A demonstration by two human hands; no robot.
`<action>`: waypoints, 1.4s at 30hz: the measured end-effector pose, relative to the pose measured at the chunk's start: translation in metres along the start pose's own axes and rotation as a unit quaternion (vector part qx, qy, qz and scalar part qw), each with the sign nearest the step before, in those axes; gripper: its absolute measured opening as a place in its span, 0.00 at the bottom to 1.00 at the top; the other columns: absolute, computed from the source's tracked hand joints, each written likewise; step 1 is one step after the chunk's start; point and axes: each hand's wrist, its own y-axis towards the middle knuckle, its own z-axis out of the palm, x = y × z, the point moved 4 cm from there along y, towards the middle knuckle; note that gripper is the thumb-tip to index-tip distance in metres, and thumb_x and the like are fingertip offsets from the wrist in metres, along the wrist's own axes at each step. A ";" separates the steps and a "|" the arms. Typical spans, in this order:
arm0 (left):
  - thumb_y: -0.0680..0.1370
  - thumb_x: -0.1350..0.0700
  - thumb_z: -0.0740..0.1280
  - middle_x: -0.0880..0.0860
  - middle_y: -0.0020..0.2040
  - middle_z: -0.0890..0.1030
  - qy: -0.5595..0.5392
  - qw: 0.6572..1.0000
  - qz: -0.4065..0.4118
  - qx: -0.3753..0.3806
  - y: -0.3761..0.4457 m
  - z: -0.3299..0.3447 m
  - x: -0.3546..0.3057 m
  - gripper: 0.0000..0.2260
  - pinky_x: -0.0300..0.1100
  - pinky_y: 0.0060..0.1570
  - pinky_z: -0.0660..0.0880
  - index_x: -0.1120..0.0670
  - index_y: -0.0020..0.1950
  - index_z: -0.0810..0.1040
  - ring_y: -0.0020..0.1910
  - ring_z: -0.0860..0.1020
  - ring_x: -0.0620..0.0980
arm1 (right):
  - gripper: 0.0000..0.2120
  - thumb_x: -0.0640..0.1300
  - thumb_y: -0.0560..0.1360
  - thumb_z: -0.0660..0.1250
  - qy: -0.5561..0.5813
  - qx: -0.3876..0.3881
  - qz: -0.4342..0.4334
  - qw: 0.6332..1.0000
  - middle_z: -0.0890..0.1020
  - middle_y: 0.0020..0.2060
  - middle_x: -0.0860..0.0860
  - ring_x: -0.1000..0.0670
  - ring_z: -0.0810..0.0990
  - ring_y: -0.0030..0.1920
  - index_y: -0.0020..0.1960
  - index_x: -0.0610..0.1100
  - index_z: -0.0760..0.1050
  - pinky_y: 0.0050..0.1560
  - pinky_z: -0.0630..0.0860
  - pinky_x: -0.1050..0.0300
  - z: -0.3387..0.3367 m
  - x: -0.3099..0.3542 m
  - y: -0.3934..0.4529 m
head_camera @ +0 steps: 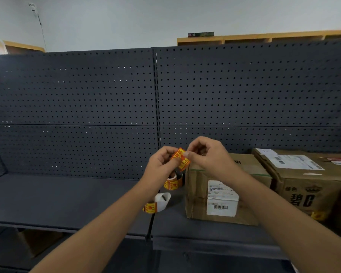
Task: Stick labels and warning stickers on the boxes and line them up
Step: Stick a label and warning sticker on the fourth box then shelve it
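Note:
Both hands are raised over the dark shelf (pixel 67 198), holding one yellow and red warning sticker (pixel 182 159) between them. My left hand (pixel 161 162) pinches its left edge and my right hand (pixel 207 154) pinches its right edge. Below them a roll of warning stickers (pixel 172 183) stands on the shelf, and a loose strip of backing paper with a sticker (pixel 158 202) lies nearer to me. Right of the roll sits a worn cardboard box (pixel 197 194) with a white barcode label (pixel 221 200) on its front. A larger box (pixel 311 186) stands beside it on the right, with white labels on top.
A dark pegboard panel (pixel 87 107) rises behind the shelf. A lower shelf level shows under the front edge, with a brown carton (pixel 37 241) partly visible. Wooden shelving (pixel 264 38) runs along the far wall.

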 end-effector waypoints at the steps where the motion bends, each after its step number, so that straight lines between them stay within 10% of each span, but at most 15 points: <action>1: 0.82 0.58 0.69 0.59 0.49 0.85 0.000 1.000 0.004 0.005 0.001 0.003 -0.002 0.05 0.52 0.44 0.77 0.55 0.57 0.81 0.43 0.82 0.53 | 0.06 0.46 0.75 0.77 0.001 0.004 0.004 1.000 0.83 0.41 0.48 0.48 0.81 0.42 0.47 0.47 0.81 0.44 0.80 0.50 -0.003 -0.002 -0.001; 11: 0.81 0.56 0.72 0.56 0.52 0.86 0.048 0.992 -0.034 0.112 0.019 0.043 -0.022 0.09 0.46 0.39 0.78 0.52 0.61 0.80 0.45 0.83 0.52 | 0.05 0.43 0.76 0.76 0.017 -0.043 0.021 0.999 0.83 0.37 0.44 0.49 0.81 0.35 0.45 0.43 0.81 0.35 0.79 0.57 -0.047 -0.016 -0.027; 25: 0.76 0.60 0.76 0.55 0.47 0.84 -0.082 0.990 -0.114 0.028 0.046 0.133 -0.015 0.09 0.45 0.47 0.84 0.58 0.55 0.82 0.47 0.85 0.52 | 0.06 0.38 0.75 0.76 0.187 -0.171 0.114 0.961 0.82 0.36 0.40 0.45 0.81 0.33 0.46 0.36 0.80 0.26 0.74 0.55 -0.125 -0.055 -0.051; 32: 0.78 0.59 0.75 0.58 0.50 0.83 0.073 0.995 -0.060 0.039 0.067 0.159 -0.019 0.06 0.46 0.43 0.84 0.56 0.53 0.81 0.47 0.85 0.59 | 0.08 0.39 0.74 0.78 0.149 -0.177 0.162 0.959 0.82 0.34 0.43 0.48 0.79 0.32 0.46 0.37 0.81 0.26 0.73 0.56 -0.149 -0.079 -0.054; 42: 0.77 0.55 0.76 0.45 0.41 0.84 0.281 0.959 0.005 0.040 0.079 0.189 -0.006 0.08 0.33 0.38 0.73 0.49 0.52 0.80 0.42 0.81 0.40 | 0.14 0.39 0.72 0.80 0.051 -0.150 0.223 0.962 0.85 0.36 0.39 0.47 0.82 0.31 0.52 0.40 0.77 0.28 0.76 0.56 -0.165 -0.106 -0.052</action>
